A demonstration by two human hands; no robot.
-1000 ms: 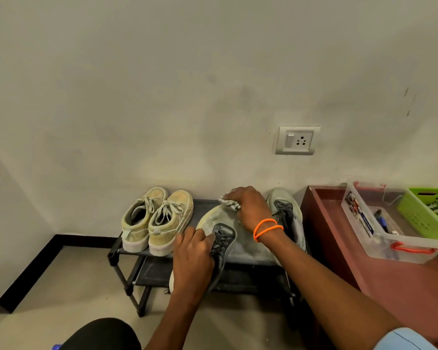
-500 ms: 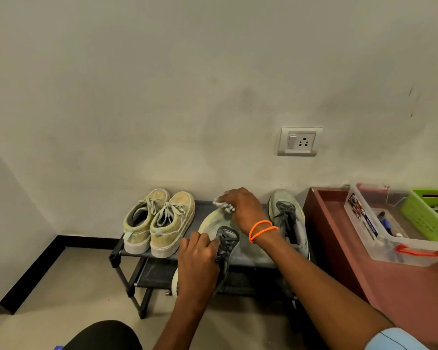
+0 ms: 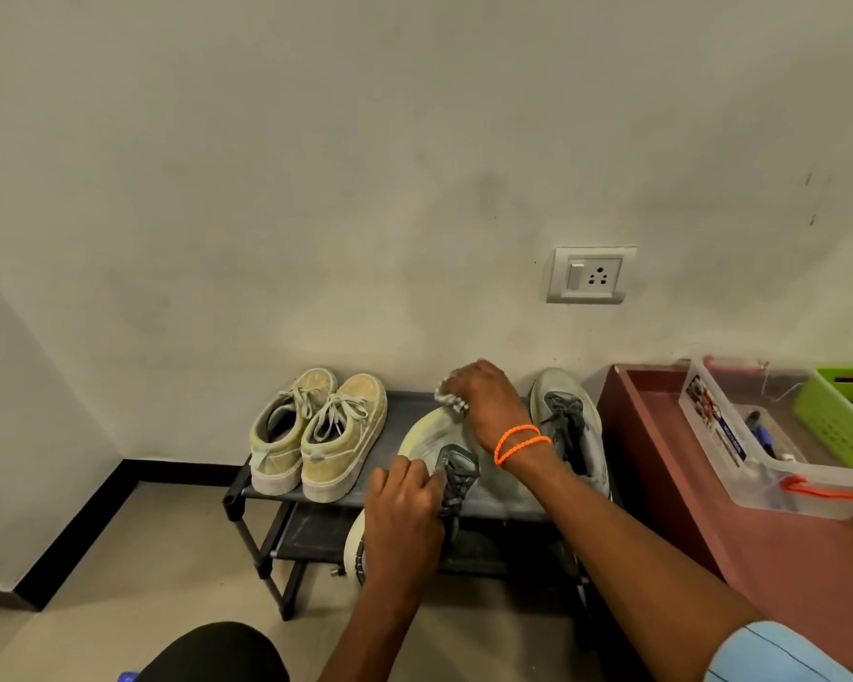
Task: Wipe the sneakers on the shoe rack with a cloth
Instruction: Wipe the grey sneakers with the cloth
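Observation:
A low black shoe rack (image 3: 395, 403) stands against the wall. On its left sit two yellow-green sneakers (image 3: 316, 433) side by side. My left hand (image 3: 402, 514) grips a grey sneaker (image 3: 434, 443) by its laced collar and holds it tilted over the rack's front edge. My right hand (image 3: 486, 403), with orange bands on the wrist, presses a small grey-white cloth (image 3: 448, 400) against that sneaker's toe. The matching grey sneaker (image 3: 570, 425) lies on the rack to the right, partly hidden by my right forearm.
A dark red table (image 3: 779, 558) stands right of the rack, carrying a clear plastic box (image 3: 749, 470) with an orange handle and a green basket (image 3: 843, 415). A wall socket (image 3: 589, 275) sits above the rack. My dark-clothed knee (image 3: 213, 654) is at the bottom.
My right hand with the cloth has slid a little further up along the sneaker's toe, toward the wall. My left hand keeps its hold on the sneaker.

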